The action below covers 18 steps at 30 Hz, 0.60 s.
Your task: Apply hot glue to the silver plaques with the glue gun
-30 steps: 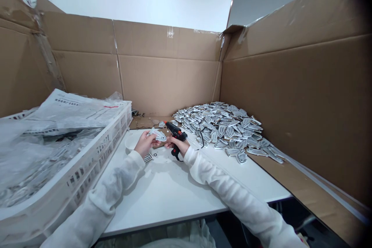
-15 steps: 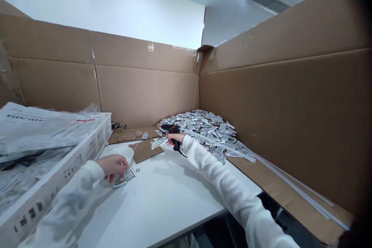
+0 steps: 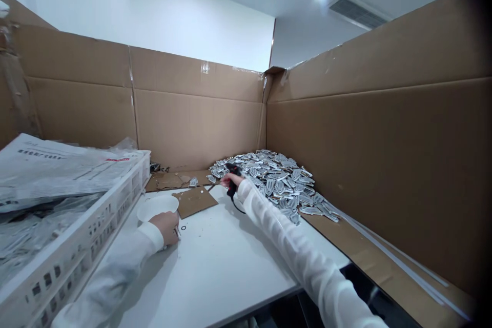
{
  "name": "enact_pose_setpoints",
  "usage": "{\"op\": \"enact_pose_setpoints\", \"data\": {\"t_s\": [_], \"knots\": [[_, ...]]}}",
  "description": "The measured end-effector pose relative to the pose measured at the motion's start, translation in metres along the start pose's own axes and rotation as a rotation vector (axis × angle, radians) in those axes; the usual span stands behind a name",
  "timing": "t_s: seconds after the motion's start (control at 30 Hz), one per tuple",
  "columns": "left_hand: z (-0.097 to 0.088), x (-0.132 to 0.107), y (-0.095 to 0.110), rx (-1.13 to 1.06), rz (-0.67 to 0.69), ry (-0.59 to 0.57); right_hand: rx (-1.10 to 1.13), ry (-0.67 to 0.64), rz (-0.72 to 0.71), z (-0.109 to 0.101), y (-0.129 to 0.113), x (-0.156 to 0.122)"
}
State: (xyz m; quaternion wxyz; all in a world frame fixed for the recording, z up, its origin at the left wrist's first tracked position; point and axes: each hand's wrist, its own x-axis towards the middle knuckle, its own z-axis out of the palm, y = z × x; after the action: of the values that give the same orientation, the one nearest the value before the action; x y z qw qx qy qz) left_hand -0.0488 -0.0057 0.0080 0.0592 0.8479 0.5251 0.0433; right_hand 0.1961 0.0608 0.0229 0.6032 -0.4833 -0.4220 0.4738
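Observation:
My left hand (image 3: 166, 227) is closed beside a white bowl (image 3: 157, 205), its fingers on a flat printed cutout (image 3: 178, 233). Most of that cutout is hidden behind the hand. A small black ring (image 3: 183, 228) lies just to the right of it. Farther off, my right hand (image 3: 233, 180) grips a black and red glue gun (image 3: 232, 170) by its handle, held above the table at the near edge of a big heap of grey and white cutouts (image 3: 269, 174). A cord hangs from the handle.
A white plastic crate (image 3: 96, 230) with papers and plastic bags runs along the left. Tall cardboard walls (image 3: 200, 128) enclose the back and right. A cardboard piece (image 3: 195, 202) lies on the white table (image 3: 223, 261). Long white strips (image 3: 400, 261) lie at the right.
My left hand has closed over the printed cutout by the bowl. The glue gun has turned in my right hand, and the cutout that was beside that hand no longer shows there.

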Motion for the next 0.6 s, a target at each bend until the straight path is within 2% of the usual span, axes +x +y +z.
{"op": "enact_pose_setpoints", "data": {"t_s": [0.1, 0.17, 0.27, 0.37, 0.43, 0.53, 0.6], "knots": [[-0.01, 0.002, -0.004, -0.362, 0.178, 0.121, 0.001, -0.125, 0.148, 0.039, 0.017, -0.022], [-0.018, 0.001, -0.002, -0.636, 0.288, 0.218, 0.038, -0.231, 0.181, 0.056, 0.021, -0.037], [-0.025, 0.0, 0.003, -0.834, 0.349, 0.32, 0.073, -0.364, 0.114, 0.065, 0.024, -0.055], [-0.022, 0.005, -0.004, -0.825, 0.362, 0.323, 0.094, -0.34, -0.032, 0.061, 0.03, -0.06], [-0.016, 0.013, -0.021, -0.747, 0.299, 0.356, 0.112, -0.254, -0.089, 0.055, 0.035, -0.056], [-0.003, 0.027, -0.056, -0.49, 0.022, 0.439, 0.105, -0.154, -0.081, 0.047, 0.042, -0.047], [0.004, 0.033, -0.074, -0.333, -0.144, 0.355, 0.092, -0.119, -0.067, 0.043, 0.045, -0.043]]}}
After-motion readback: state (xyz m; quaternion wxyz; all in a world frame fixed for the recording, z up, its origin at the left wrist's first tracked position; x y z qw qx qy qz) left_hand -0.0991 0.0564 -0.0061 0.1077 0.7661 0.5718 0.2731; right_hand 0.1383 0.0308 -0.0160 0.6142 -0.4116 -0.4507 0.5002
